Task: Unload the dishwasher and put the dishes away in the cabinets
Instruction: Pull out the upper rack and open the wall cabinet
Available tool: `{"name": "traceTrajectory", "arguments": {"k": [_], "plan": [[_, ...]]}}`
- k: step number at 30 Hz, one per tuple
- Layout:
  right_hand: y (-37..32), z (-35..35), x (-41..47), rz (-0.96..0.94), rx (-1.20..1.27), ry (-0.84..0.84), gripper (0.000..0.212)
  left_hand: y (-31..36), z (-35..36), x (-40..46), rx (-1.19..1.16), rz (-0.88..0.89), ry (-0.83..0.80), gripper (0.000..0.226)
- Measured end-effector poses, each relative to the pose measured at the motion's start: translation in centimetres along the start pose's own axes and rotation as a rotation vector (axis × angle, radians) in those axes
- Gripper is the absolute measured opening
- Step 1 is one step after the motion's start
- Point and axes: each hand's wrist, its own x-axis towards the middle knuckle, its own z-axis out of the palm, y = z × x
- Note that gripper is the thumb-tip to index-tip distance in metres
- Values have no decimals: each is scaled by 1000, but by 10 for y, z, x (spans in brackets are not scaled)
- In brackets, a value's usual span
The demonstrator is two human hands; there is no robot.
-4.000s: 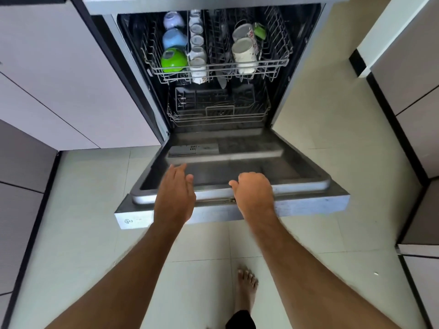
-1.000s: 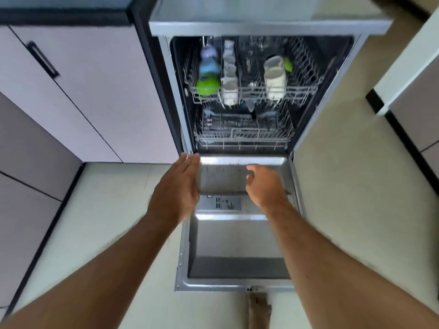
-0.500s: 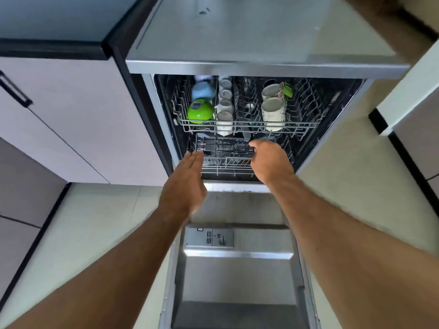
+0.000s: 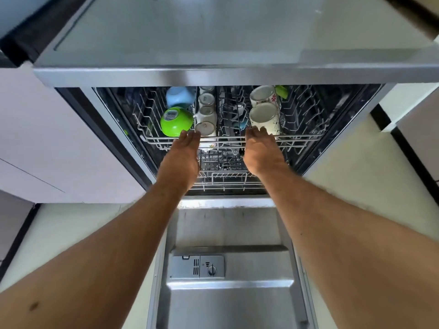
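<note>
I have both hands stretched forward at the front rail of the upper rack (image 4: 297, 137) of the dishwasher (image 4: 213, 74). My left hand (image 4: 183, 153) is edge-on to the camera, its fingers straight and together, the tips reaching the front rail just below the green bowl (image 4: 176, 121); it grips nothing that I can see. My right hand (image 4: 260, 150) lies palm down with the fingers slightly bent, their tips at the same rail, right in front of the nearest white mug (image 4: 264, 118). Whether those fingertips hook over the wire I cannot tell, as the back of the hand covers them.

The dishes all sit in the upper rack, upside down. I count two bowls on the left: the green one at the front and a light blue bowl (image 4: 179, 96) behind it. Just right of them runs a row of small white cups (image 4: 206, 115), at least three showing, with a fourth partly hidden under the top edge of the machine. On the right side stand two large white mugs, one behind the other; the rear mug (image 4: 263, 95) bears a red flower pattern. A small green item (image 4: 281, 91) sits just beside that rear mug; its shape is too hidden to name.

Below, the lower rack (image 4: 225, 179) shows wire only from here. The door (image 4: 232, 293) lies folded down beneath my forearms, with one detergent dispenser (image 4: 197, 267) on its inner face. Pale cabinets (image 4: 59, 138) stand to the left.
</note>
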Motion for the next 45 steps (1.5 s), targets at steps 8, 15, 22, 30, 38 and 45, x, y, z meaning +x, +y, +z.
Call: {"name": "traceTrajectory", "arguments": {"k": [8,15,22,30,38,45], "plan": [[4,1,17,36,138,56,30,-8,14,27,151,-17,20,52],[4,-3,10,64,231,39,28,3,-5,27,47,-102,73,30],[1,2,-4,57,235,57,28,1,-8,21,54,-152,57,23],[4,16,-47,-11,205,82,29,-1,-2,-18,-72,-162,-18,19],[0,21,-90,-23,248,81,34,9,-7,-58,-32,-124,-90,20],[-2,26,-133,-59,208,105,40,10,-2,-103,-53,-100,-72,15]]}}
